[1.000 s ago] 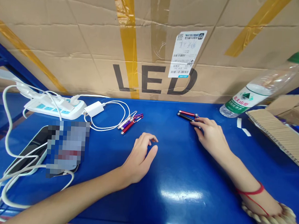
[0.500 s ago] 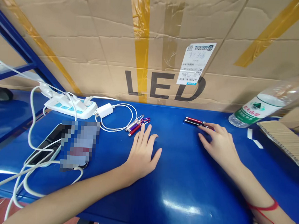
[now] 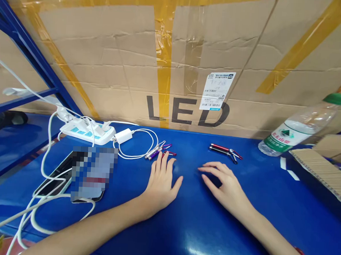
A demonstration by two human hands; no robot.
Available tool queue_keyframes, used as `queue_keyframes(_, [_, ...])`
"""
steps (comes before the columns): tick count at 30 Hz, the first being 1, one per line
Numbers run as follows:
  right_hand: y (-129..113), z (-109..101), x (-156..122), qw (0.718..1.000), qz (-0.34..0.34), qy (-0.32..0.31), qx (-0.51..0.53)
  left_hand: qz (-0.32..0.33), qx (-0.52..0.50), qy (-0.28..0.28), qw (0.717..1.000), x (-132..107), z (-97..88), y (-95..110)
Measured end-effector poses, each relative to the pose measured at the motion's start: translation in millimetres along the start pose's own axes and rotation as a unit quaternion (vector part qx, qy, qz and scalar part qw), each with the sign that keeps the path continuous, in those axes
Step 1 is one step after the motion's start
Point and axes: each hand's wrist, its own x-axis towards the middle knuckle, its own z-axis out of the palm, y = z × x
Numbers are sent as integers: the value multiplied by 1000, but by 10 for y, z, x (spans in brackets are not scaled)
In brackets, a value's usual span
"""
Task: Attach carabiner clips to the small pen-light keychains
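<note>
My left hand (image 3: 162, 178) lies flat and open on the blue table (image 3: 216, 229), its fingertips touching a small bunch of pen-like keychain lights (image 3: 159, 150). My right hand (image 3: 223, 181) rests on the table with fingers stretched out and apart, holding nothing. A red and a black pen-like light (image 3: 225, 149) lie a short way beyond its fingertips, untouched.
A big cardboard box marked LED (image 3: 188, 60) stands along the back. A white power strip (image 3: 87, 130) with a charger and cables sits at left, beside a phone (image 3: 56, 173). A plastic bottle (image 3: 299, 128) and corrugated cardboard (image 3: 322, 171) lie at right.
My right hand has let go of the red and black lights and pulled back toward the middle. My left hand has opened flat and reached forward to the bunch of lights.
</note>
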Motion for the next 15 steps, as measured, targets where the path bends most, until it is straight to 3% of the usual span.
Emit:
queue_keyframes(6, [-191, 52, -25, 996, -21, -68, 54, 5, -70, 3, 998, 53, -44, -5])
queue_keyframes(15, [-149, -46, 3, 996, -11, -66, 58, 95, -274, -68, 955, 80, -25, 2])
